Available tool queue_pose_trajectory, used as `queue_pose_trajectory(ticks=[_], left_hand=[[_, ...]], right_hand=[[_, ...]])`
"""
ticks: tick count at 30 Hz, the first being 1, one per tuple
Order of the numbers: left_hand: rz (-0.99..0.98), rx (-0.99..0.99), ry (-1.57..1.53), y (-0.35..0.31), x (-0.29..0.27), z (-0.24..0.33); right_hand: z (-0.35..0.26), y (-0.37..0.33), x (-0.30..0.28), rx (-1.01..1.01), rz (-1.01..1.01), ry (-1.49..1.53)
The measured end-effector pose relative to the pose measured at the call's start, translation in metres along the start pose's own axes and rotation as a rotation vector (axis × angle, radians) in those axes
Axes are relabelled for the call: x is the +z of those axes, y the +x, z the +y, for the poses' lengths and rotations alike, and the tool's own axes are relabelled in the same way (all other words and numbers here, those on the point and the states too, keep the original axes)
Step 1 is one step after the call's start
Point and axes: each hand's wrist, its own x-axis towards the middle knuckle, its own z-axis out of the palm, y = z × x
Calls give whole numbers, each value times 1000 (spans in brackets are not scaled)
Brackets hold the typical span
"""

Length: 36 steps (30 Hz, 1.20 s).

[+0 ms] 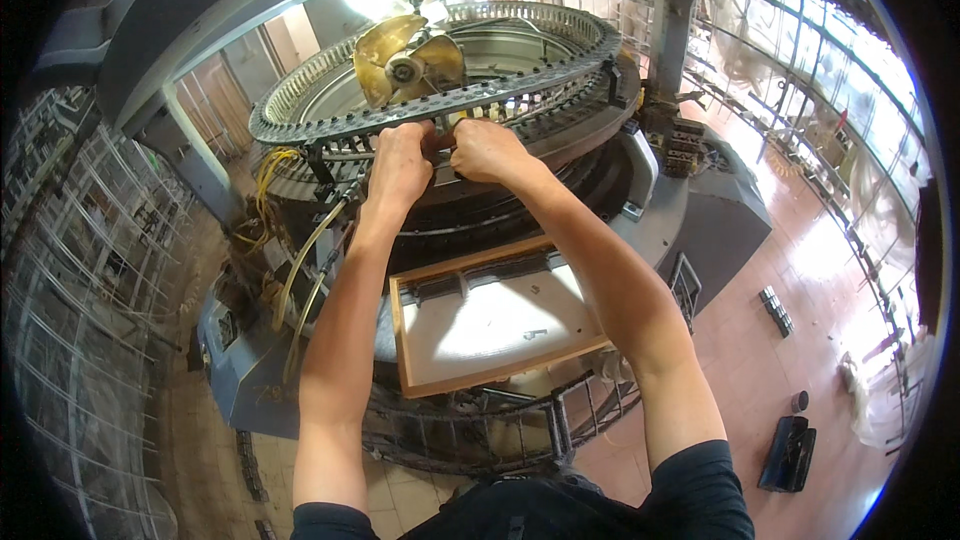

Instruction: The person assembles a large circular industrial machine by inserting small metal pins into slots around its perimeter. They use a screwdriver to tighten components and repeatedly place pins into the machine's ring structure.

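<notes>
A person in a dark short-sleeved shirt reaches with both arms to the near edge of a large circular machine [570,145] on a workshop floor, where the work in hand lies just below its toothed upper ring [520,86]. The left hand [402,165] is curled nearly into a fist at the ring's near edge; the right hand [487,152], just beside it, is bent inward with the fingers folded. From here one cannot tell what, if anything, either has hold of, as the fingertips are hidden. Beyond the hands, a fan with yellow blades [440,60] stands within the ring. Yellow wires [272,180] bunch at the machine's left edge, and pale hoses [300,260] hang beside the left forearm. Between the forearms sits a wood-framed tray [500,372] with a white bottom, a small metal piece [535,334] lying toward its near edge. On the floor to the right are a dark ridged block [776,311] and, nearer the person, a black bin [787,455].
</notes>
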Motion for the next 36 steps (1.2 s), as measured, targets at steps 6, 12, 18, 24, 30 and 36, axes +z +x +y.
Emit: queue_pose_trajectory(ticks=[6, 12, 18, 24, 30, 36], left_hand=[[26, 14, -31, 2, 2, -1], [20, 44, -20, 1, 0, -1], [16, 64, 9, 2, 1, -2], [56, 98, 33, 2, 3, -1], [27, 69, 48, 2, -1, 2], [-50, 70, 32, -1, -6, 3]], right_hand=[[1, 2, 2, 24, -9, -9], [1, 0, 0, 5, -7, -15], [-1, -2, -1, 2, 21, -26], [-1, -1, -2, 15, -15, -54], [-2, -1, -1, -4, -12, -73], [1, -2, -3, 11, 20, -43]])
